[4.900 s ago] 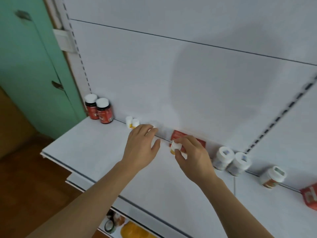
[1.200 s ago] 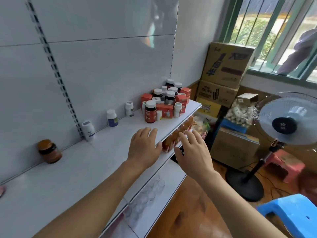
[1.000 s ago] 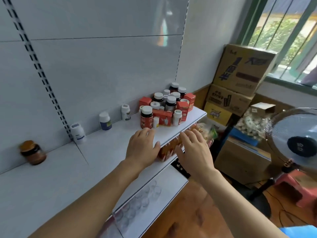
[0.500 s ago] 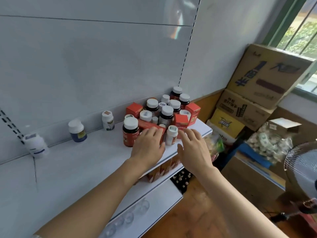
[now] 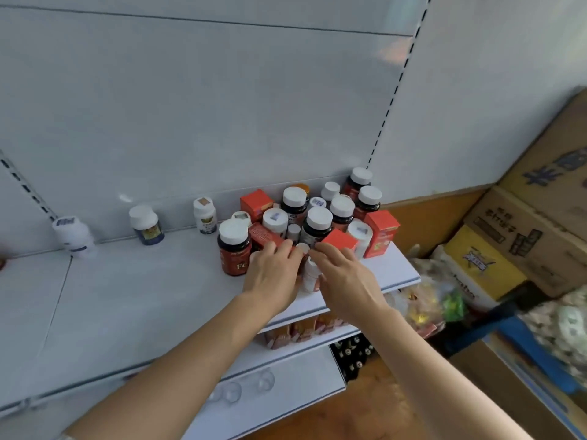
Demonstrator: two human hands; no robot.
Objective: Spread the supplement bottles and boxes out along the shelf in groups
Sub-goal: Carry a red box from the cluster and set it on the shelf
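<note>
Head view showed both hands reaching into a tight cluster of supplement bottles and boxes at the right end of the white shelf [image 5: 133, 300]. The left hand [image 5: 273, 277] lay with its fingers loosely extended over a flat red box [image 5: 264, 236], touching it but not plainly gripping it; whether the thumb had closed underneath could not be told. The right hand [image 5: 344, 276] had its fingers stretched toward a second red box [image 5: 339, 240], with a small white bottle [image 5: 311, 274] standing between the two palms; a firm hold on either was not visible. The main risk, as I judged it, was a knock-on topple: the dark bottles with white caps, such as the tall one [image 5: 233, 247] just left of the left hand, stood packed touching one another, so dragging a box out could tip neighbours over. The upright red box [image 5: 381, 233] stood close to the shelf's right edge, where a sideways nudge might send it off. The cluster looked mixed: dark amber bottles, white bottles and red cartons crowded together. Farther left, three bottles stood well apart along the back wall: a white one [image 5: 205, 215], a blue-labelled one [image 5: 146, 224] and another white one [image 5: 72, 234], already spread out.
</note>
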